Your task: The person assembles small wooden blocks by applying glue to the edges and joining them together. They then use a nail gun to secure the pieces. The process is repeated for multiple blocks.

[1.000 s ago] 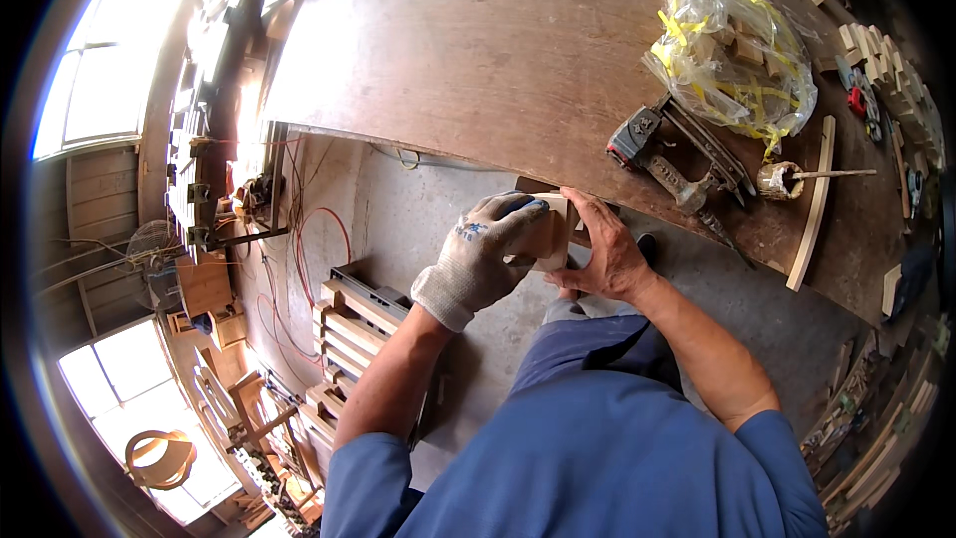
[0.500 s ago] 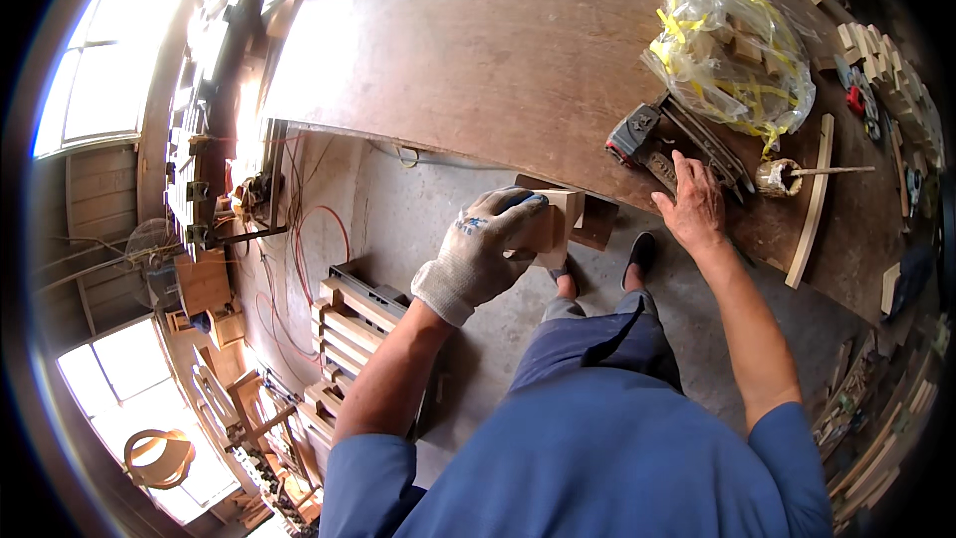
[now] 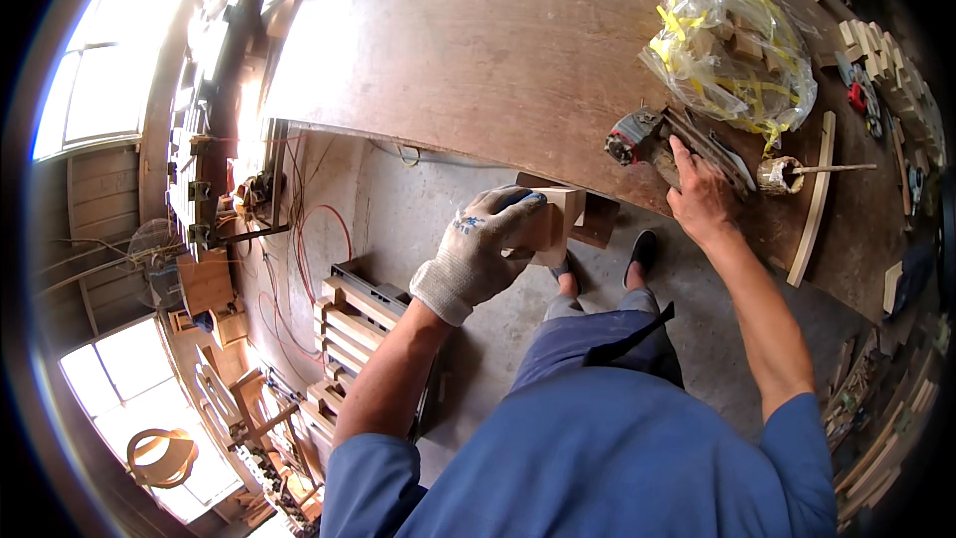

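Note:
My left hand point(image 3: 476, 244), in a white knit glove, grips a pale wooden block point(image 3: 567, 211) just off the front edge of the workbench point(image 3: 448, 50). Its fingers bend round the block's top and side. My bare right hand point(image 3: 703, 201) lies on a dark nail gun point(image 3: 635, 132) near that edge. The index finger stretches along the tool while the others curl over it, partly hiding the handle. Right of this hand stands a glue-stained pot point(image 3: 779, 175) with a stick across it, beside a curved wooden strip point(image 3: 819, 194).
A clear plastic bag point(image 3: 692, 55) with yellow strips holds wood pieces behind the nail gun. Small wooden blocks point(image 3: 891, 65) are stacked at the far right. Slatted wooden pieces point(image 3: 360, 309) stand on the floor at left, near a red hose point(image 3: 339, 217).
My right hand has moved slightly forward and closed onto the nail gun, which has rolled a little. The left hand and the block have hardly moved.

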A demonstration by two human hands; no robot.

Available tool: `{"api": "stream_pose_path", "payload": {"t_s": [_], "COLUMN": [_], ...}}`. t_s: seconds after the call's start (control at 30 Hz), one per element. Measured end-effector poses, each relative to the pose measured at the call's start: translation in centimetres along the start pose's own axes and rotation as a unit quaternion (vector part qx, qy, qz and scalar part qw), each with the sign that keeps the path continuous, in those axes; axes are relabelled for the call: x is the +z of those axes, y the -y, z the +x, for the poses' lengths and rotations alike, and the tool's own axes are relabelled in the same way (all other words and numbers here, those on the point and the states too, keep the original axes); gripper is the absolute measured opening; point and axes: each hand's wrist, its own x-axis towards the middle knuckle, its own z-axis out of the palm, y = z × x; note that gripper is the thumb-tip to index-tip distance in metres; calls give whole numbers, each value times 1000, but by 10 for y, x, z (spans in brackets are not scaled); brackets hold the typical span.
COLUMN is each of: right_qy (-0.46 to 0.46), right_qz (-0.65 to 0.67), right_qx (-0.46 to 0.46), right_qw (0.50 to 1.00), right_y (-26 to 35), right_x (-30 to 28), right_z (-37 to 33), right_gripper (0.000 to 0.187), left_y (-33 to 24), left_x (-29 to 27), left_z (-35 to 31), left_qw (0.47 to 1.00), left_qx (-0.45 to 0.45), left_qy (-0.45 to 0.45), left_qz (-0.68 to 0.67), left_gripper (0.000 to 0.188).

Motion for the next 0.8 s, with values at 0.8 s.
{"api": "stream_pose_path", "payload": {"t_s": [0.8], "right_qy": [103], "right_qz": [299], "right_qx": [-9], "right_qw": [948], "right_y": [61], "right_x": [-109], "right_z": [-68], "right_gripper": [30], "left_y": [-3], "left_x": [-3], "left_z": [0], "left_qw": [1000], "left_qx": [-19], "left_qy": [11], "left_qz": [-19], "left_gripper": [68]}}
